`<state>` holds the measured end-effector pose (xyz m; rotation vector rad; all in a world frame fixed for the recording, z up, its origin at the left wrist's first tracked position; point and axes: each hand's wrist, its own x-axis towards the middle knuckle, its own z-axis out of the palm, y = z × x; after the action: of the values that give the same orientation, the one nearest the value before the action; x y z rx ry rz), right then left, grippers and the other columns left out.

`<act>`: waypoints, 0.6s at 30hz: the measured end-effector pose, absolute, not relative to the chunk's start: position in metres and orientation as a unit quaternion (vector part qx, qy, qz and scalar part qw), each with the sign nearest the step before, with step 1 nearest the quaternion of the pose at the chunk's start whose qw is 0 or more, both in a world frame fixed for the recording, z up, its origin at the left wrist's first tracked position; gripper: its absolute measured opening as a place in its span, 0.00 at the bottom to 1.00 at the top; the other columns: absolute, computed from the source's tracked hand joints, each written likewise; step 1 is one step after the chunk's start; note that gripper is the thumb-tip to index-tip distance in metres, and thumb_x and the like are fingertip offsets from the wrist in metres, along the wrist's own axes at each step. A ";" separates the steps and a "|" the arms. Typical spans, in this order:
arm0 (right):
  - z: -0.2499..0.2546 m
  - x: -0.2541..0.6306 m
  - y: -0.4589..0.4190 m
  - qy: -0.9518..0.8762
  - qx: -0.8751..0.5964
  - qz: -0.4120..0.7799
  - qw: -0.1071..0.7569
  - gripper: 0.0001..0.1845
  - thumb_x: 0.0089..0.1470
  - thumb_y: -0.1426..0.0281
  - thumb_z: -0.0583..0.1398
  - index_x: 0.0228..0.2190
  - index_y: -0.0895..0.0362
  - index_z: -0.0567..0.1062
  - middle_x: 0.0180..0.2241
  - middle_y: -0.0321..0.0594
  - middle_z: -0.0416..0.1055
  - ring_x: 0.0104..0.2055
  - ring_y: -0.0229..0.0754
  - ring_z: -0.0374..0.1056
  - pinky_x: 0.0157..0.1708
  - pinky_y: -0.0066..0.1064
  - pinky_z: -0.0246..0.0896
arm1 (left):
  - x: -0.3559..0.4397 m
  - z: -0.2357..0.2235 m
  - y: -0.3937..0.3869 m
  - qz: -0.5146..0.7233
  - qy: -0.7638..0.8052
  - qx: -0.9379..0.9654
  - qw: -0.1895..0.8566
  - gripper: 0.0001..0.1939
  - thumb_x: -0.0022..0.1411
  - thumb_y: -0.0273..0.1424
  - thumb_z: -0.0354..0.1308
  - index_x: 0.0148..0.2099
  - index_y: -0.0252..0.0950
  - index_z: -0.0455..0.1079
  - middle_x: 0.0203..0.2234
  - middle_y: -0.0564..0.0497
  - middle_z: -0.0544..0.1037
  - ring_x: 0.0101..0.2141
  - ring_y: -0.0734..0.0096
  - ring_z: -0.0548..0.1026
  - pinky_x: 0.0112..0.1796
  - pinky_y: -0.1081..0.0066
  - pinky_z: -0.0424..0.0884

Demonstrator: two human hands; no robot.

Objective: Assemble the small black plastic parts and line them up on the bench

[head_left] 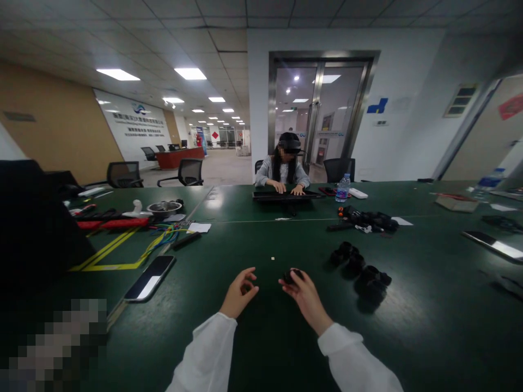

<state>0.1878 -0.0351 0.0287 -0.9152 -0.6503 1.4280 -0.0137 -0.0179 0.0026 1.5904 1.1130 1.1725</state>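
My right hand (pixel 302 294) grips a small black rounded object (pixel 293 276) whose kind I cannot make out; the fingers cover part of it. To its left, my left hand (pixel 240 292) is raised over the green table (pixel 269 348), fingers curved and apart, with nothing in them. A tiny white piece (pixel 273 258) lies on the tabletop just beyond the gap between both hands. Right of my right hand sit several similar black rounded pieces (pixel 353 262) in a slanting row, some resting against each other.
A phone (pixel 151 279) lies at left near coloured wires (pixel 165 235) and a metal bowl (pixel 164 207). Across the table a person (pixel 283 169) rests both hands on a black keyboard (pixel 286 196). A water bottle (pixel 343 188) and a black cable bundle (pixel 370 219) are at right.
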 end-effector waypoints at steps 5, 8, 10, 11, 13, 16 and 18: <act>0.023 0.150 -0.036 -0.373 -0.414 0.608 0.565 0.18 0.41 0.62 0.59 0.36 0.55 0.64 0.33 0.37 0.67 0.33 0.43 0.70 0.32 0.35 0.66 | -0.004 0.006 -0.026 0.452 0.427 0.695 0.360 0.24 0.47 0.27 0.57 0.49 0.41 0.60 0.42 0.47 0.65 0.38 0.65 0.67 0.25 0.75 0.65; 0.026 0.144 -0.033 -0.407 -0.443 0.586 0.542 0.19 0.41 0.60 0.58 0.36 0.54 0.64 0.33 0.37 0.67 0.33 0.42 0.69 0.32 0.36 0.66 | -0.004 0.005 -0.025 0.453 0.441 0.693 0.347 0.22 0.47 0.27 0.57 0.47 0.41 0.62 0.40 0.47 0.67 0.37 0.65 0.67 0.26 0.74 0.65; 0.025 0.141 -0.032 -0.435 -0.462 0.564 0.528 0.19 0.41 0.59 0.58 0.37 0.54 0.64 0.34 0.37 0.67 0.34 0.43 0.68 0.32 0.36 0.65 | -0.004 0.004 -0.024 0.454 0.450 0.691 0.338 0.21 0.48 0.27 0.56 0.47 0.41 0.62 0.39 0.48 0.67 0.37 0.65 0.68 0.27 0.73 0.65; 0.024 0.141 -0.032 -0.454 -0.472 0.548 0.520 0.19 0.41 0.59 0.58 0.37 0.54 0.65 0.34 0.37 0.67 0.34 0.43 0.68 0.31 0.35 0.65 | -0.004 0.004 -0.023 0.452 0.451 0.694 0.333 0.21 0.48 0.27 0.56 0.47 0.41 0.62 0.38 0.48 0.68 0.37 0.65 0.68 0.28 0.72 0.66; 0.020 0.139 -0.033 -0.504 -0.484 0.502 0.509 0.19 0.41 0.59 0.58 0.36 0.53 0.66 0.33 0.37 0.67 0.35 0.44 0.67 0.32 0.35 0.64 | -0.004 0.003 -0.023 0.440 0.446 0.711 0.321 0.19 0.48 0.27 0.57 0.45 0.40 0.63 0.38 0.49 0.68 0.37 0.64 0.68 0.29 0.71 0.66; 0.016 0.139 -0.035 -0.566 -0.482 0.440 0.503 0.17 0.41 0.61 0.58 0.36 0.52 0.67 0.32 0.37 0.68 0.36 0.44 0.66 0.36 0.35 0.62 | -0.003 0.004 -0.024 0.415 0.439 0.737 0.305 0.17 0.47 0.27 0.58 0.42 0.39 0.66 0.36 0.49 0.69 0.35 0.65 0.69 0.30 0.71 0.65; 0.017 0.140 -0.038 -0.578 -0.474 0.442 0.497 0.17 0.42 0.60 0.57 0.37 0.52 0.67 0.32 0.37 0.68 0.36 0.44 0.65 0.36 0.34 0.61 | -0.003 0.006 -0.024 0.411 0.438 0.739 0.304 0.17 0.47 0.27 0.58 0.42 0.39 0.66 0.36 0.49 0.69 0.35 0.65 0.69 0.29 0.71 0.65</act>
<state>0.1397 -0.0375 0.0171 -1.1477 -1.3987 1.0695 -0.0033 -0.0242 0.0056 1.9587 1.1598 1.0901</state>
